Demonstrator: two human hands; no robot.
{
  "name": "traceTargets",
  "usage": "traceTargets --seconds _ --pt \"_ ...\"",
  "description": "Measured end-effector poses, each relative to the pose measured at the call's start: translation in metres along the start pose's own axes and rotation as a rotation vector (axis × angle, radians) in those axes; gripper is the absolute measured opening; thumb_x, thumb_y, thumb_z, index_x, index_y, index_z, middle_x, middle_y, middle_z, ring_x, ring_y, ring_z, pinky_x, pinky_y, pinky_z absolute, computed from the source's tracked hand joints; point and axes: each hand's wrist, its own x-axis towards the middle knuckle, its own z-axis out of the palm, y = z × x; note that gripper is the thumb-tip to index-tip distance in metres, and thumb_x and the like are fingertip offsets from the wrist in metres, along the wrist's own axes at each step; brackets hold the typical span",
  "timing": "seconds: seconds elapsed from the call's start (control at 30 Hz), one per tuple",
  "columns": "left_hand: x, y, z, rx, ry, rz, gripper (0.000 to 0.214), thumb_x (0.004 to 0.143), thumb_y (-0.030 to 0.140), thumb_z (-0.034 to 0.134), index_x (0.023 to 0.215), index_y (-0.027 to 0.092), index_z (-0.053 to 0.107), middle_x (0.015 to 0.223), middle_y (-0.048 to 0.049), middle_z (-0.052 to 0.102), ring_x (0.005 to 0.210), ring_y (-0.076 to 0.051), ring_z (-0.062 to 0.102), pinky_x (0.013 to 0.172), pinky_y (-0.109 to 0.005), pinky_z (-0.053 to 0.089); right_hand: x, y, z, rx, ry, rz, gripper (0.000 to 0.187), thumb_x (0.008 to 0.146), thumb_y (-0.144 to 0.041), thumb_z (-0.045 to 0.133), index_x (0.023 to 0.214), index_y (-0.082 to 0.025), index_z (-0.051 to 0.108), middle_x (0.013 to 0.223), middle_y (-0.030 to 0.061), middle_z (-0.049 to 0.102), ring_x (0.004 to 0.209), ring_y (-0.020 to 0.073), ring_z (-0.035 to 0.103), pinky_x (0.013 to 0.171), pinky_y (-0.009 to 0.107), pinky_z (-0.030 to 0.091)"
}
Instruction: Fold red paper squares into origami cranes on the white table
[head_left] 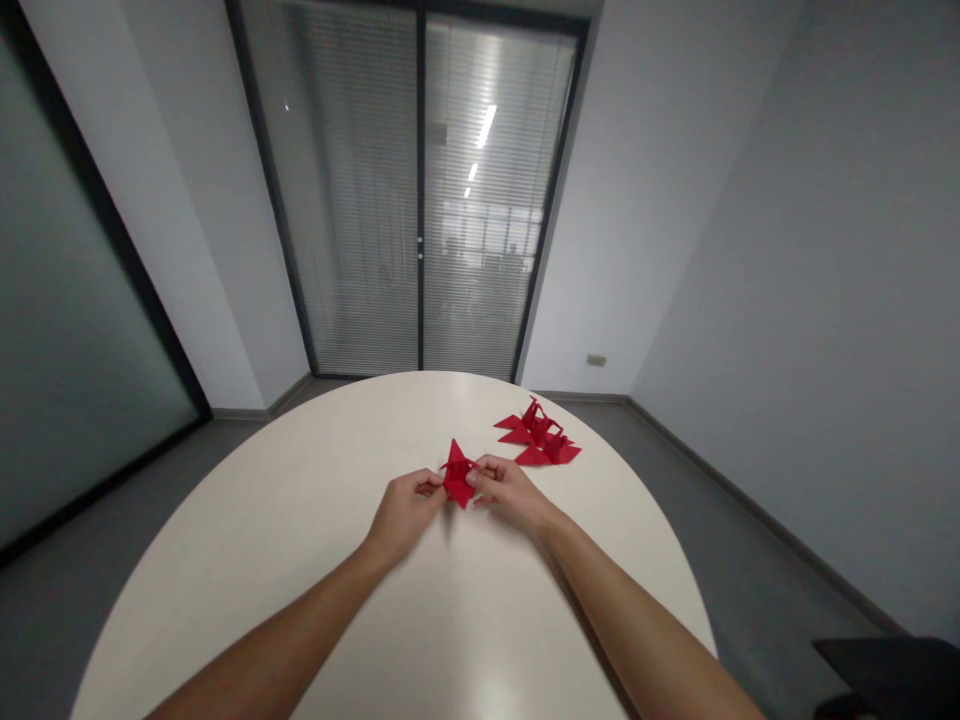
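Note:
A small red folded paper figure (457, 474) is held just above the round cream table (300, 540), between both hands. My left hand (405, 512) pinches its left side with fingers curled. My right hand (508, 490) pinches its right side the same way. Both forearms reach in from the near edge. A little beyond my right hand, a small cluster of finished red folded paper figures (538, 434) lies on the table.
The table's far rim curves round just beyond the paper cluster. Behind it stands a glass door with blinds (420, 200). A dark object (892, 675) sits off the table at the lower right. Grey floor surrounds the table.

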Motion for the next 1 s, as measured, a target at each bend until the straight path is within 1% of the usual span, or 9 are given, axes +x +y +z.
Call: traceTargets --seconds 0.07,0.13,0.3,0.43,0.53,0.6,0.67,0.73,1.0 --pt "0.000 -0.001 0.000 -0.030 0.008 -0.007 0.019 0.076 0.035 0.065 0.077 0.018 0.074 0.080 -0.0057 0.077 0.076 -0.022 0.069 0.075 -0.031 0.050 0.000 0.004 -0.002 0.021 -0.016 0.003 0.043 0.063 -0.048 0.088 0.083 -0.018 0.063 0.077 -0.0003 0.071 0.067 0.0130 0.063 0.064 0.025 0.047" --pt "0.001 0.000 0.001 -0.042 0.009 -0.015 0.020 0.076 0.036 0.065 0.079 0.018 0.075 0.081 -0.0065 0.077 0.076 -0.022 0.069 0.075 -0.032 0.051 0.001 0.006 -0.003 0.031 -0.020 -0.004 0.043 0.063 -0.046 0.089 0.084 -0.018 0.064 0.074 -0.0008 0.071 0.063 0.0121 0.062 0.063 0.025 0.045" --pt "-0.001 0.005 0.001 -0.079 -0.031 -0.009 0.024 0.078 0.040 0.065 0.084 0.018 0.074 0.088 -0.0083 0.078 0.082 -0.024 0.071 0.079 -0.033 0.052 0.002 0.006 -0.006 -0.036 0.026 -0.033 0.042 0.067 -0.052 0.084 0.083 -0.017 0.067 0.069 0.0004 0.071 0.060 0.0126 0.061 0.063 0.027 0.044" --pt "-0.001 0.005 0.001 -0.145 -0.020 -0.012 0.031 0.081 0.045 0.065 0.094 0.017 0.069 0.089 -0.0092 0.078 0.082 -0.023 0.072 0.077 -0.033 0.053 0.002 0.005 -0.006 -0.102 0.053 -0.072 0.041 0.068 -0.052 0.084 0.081 -0.016 0.069 0.067 0.0007 0.071 0.058 0.0126 0.059 0.059 0.026 0.041" --pt "0.000 0.000 0.002 -0.147 0.011 -0.029 0.039 0.076 0.041 0.072 0.106 0.016 0.064 0.082 -0.0063 0.077 0.076 -0.021 0.072 0.073 -0.031 0.053 0.002 0.006 -0.006 -0.074 0.055 -0.105 0.038 0.067 -0.048 0.086 0.083 -0.017 0.069 0.071 0.0009 0.072 0.061 0.0134 0.062 0.060 0.026 0.042" --pt "0.001 -0.002 0.002 -0.135 0.037 -0.010 0.043 0.074 0.036 0.073 0.112 0.017 0.062 0.083 -0.0054 0.077 0.075 -0.020 0.071 0.074 -0.032 0.054 0.002 0.006 -0.005 -0.031 0.045 -0.112 0.041 0.065 -0.044 0.088 0.090 -0.017 0.071 0.077 0.0024 0.075 0.066 0.0151 0.065 0.064 0.027 0.045" --pt "0.002 -0.004 0.002 -0.101 0.064 0.027 0.039 0.074 0.032 0.073 0.109 0.017 0.066 0.089 -0.0063 0.077 0.079 -0.020 0.071 0.077 -0.032 0.054 0.002 0.007 -0.005 -0.002 0.034 -0.103 0.046 0.062 -0.041 0.089 0.098 -0.017 0.071 0.085 0.0047 0.077 0.071 0.0171 0.068 0.068 0.029 0.048" --pt "0.003 -0.004 0.001 -0.062 0.080 0.049 0.031 0.073 0.032 0.073 0.101 0.018 0.071 0.092 -0.0070 0.077 0.083 -0.021 0.071 0.078 -0.033 0.055 0.003 0.007 -0.005 -0.013 0.033 -0.091 0.049 0.061 -0.041 0.090 0.100 -0.017 0.072 0.088 0.0066 0.078 0.074 0.0189 0.070 0.070 0.031 0.049" --pt "0.003 -0.003 0.000 -0.003 0.093 0.051 0.019 0.076 0.033 0.070 0.089 0.019 0.076 0.090 -0.0063 0.078 0.084 -0.023 0.070 0.079 -0.033 0.054 0.005 0.010 -0.006 -0.154 0.078 -0.141 0.037 0.065 -0.043 0.086 0.088 -0.016 0.075 0.083 0.0074 0.078 0.075 0.0213 0.070 0.070 0.033 0.051"
